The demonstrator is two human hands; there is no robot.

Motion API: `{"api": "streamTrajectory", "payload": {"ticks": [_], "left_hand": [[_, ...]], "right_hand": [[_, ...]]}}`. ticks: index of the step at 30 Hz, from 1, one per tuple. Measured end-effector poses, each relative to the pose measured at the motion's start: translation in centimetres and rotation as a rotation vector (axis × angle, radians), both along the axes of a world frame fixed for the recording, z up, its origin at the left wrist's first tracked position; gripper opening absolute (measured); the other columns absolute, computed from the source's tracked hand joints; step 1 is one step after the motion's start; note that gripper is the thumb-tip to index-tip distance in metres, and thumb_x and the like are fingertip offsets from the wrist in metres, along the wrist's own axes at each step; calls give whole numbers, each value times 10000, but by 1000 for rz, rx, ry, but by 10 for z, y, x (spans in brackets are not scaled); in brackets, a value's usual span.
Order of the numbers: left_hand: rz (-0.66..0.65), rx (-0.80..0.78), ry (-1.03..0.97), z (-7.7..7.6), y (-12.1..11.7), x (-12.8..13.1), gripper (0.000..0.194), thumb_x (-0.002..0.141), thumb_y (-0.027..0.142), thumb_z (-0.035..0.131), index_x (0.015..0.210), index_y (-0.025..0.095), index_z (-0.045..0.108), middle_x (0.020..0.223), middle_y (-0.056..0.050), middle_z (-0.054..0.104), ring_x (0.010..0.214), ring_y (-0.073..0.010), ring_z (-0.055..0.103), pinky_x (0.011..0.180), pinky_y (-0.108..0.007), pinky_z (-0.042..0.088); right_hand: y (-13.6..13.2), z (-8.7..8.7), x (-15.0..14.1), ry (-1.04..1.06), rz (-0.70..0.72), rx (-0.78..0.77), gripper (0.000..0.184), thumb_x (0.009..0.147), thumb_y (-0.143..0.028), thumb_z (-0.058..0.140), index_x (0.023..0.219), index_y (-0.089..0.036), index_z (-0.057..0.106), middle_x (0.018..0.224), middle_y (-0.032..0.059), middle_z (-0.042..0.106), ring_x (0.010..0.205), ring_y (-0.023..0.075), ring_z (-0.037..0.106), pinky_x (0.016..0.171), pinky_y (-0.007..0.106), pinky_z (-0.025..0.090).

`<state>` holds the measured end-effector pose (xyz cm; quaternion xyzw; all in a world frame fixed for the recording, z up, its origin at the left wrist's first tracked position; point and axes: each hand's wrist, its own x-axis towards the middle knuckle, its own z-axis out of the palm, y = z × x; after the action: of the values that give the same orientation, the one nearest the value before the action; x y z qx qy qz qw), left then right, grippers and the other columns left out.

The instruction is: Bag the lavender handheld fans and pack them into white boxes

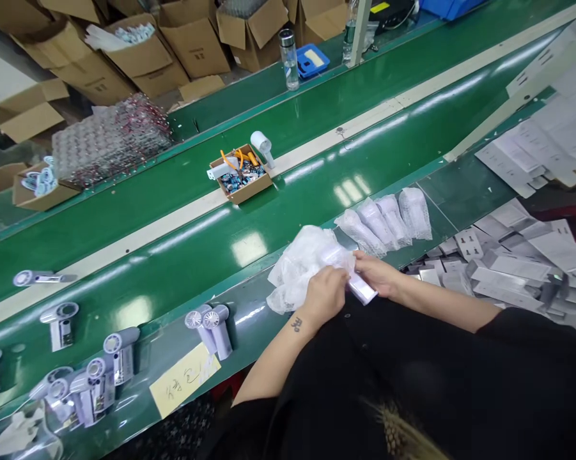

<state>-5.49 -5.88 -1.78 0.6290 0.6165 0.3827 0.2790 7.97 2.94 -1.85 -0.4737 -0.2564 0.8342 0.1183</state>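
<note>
Both hands are closed around a lilac handheld fan (pixel 364 291) whose upper part sits in a clear bubble-wrap bag (pixel 336 254). My left hand (pixel 326 291) pinches the bag and fan from the near left side. On the other side, my right hand (pixel 374 273) grips the same bag and fan, with its fingertips partly hidden. A pile of white bubble-wrap bags (pixel 295 265) lies just left of my hands. Beyond my right hand, several wrapped fans (pixel 383 220) lie in a row at the bench edge.
Two lilac fans (pixel 215 329) stand beside a yellow paper note (pixel 185 380); several more fans (pixel 96 383) cluster at lower left. On the green conveyor (pixel 307 172) sits a small carton (pixel 252 191) with pliers. Flat white boxes (pixel 513 255) are heaped at right.
</note>
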Motion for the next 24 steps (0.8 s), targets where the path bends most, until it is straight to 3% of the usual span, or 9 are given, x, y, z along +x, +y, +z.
{"api": "streamTrajectory", "payload": {"ticks": [2, 5, 9, 13, 16, 19, 21, 23, 24], "left_hand": [[156, -263, -341, 9, 7, -2, 191, 846, 314, 516, 807, 155, 615, 639, -11, 551, 580, -115, 509, 559, -234, 405], [247, -559, -738, 22, 14, -2, 248, 785, 381, 592, 758, 134, 589, 538, 45, 460, 444, -58, 370, 438, -190, 290], [151, -509, -722, 38, 22, 6, 229, 782, 366, 611, 741, 140, 599, 583, 32, 503, 521, -70, 427, 496, -195, 337], [-17, -287, -514, 56, 29, 14, 182, 842, 312, 549, 777, 157, 619, 690, -13, 600, 648, -114, 532, 622, -230, 430], [-217, -46, -279, 65, 39, 27, 211, 894, 272, 465, 834, 160, 633, 743, -48, 628, 706, -136, 562, 688, -256, 457], [-543, 92, -139, 61, 48, 40, 238, 912, 252, 415, 906, 169, 638, 844, -67, 658, 791, -149, 596, 762, -268, 479], [-657, 89, -116, 49, 46, 32, 239, 917, 273, 418, 944, 193, 642, 899, -56, 673, 838, -144, 614, 800, -264, 486], [-429, 23, -97, 30, 28, -1, 254, 918, 323, 418, 936, 208, 643, 902, -52, 681, 853, -154, 627, 804, -282, 495], [-139, -37, -55, 18, 12, -26, 286, 921, 345, 393, 906, 202, 640, 891, -64, 680, 863, -176, 631, 806, -318, 498]], "right_hand": [[10, 7, 14, -131, 100, 72, 247, 705, -304, 677, 816, -214, 476, 641, -16, 588, 556, 148, 575, 503, 273, 485], [21, 32, 42, -310, 392, 527, 220, 757, -368, 633, 693, -202, 502, 592, -4, 533, 565, 140, 519, 515, 248, 432], [27, 71, 76, -396, 547, 1001, 196, 752, -333, 628, 636, -202, 539, 621, 12, 522, 586, 134, 455, 553, 245, 382], [41, 80, 101, -291, 358, 774, 134, 714, -309, 658, 777, -216, 585, 638, 5, 563, 575, 143, 500, 553, 255, 418], [51, 64, 99, -154, 85, 295, 302, 757, -418, 608, 980, -219, 565, 787, 39, 638, 689, 193, 600, 620, 323, 505], [47, 43, 76, 84, 131, -192, 385, 819, -480, 504, 1001, -145, 558, 817, 93, 664, 747, 224, 645, 670, 371, 544], [45, 32, 61, 187, 167, -291, 332, 763, -348, 583, 990, -109, 552, 777, 89, 665, 700, 191, 649, 661, 307, 548], [53, 24, 58, 207, 206, -233, 398, 664, -211, 643, 1033, -114, 527, 780, 70, 665, 664, 165, 647, 599, 246, 533], [63, 20, 62, 181, 200, -137, 464, 625, -173, 661, 1062, -133, 509, 804, 61, 665, 658, 159, 645, 563, 227, 519]]}}
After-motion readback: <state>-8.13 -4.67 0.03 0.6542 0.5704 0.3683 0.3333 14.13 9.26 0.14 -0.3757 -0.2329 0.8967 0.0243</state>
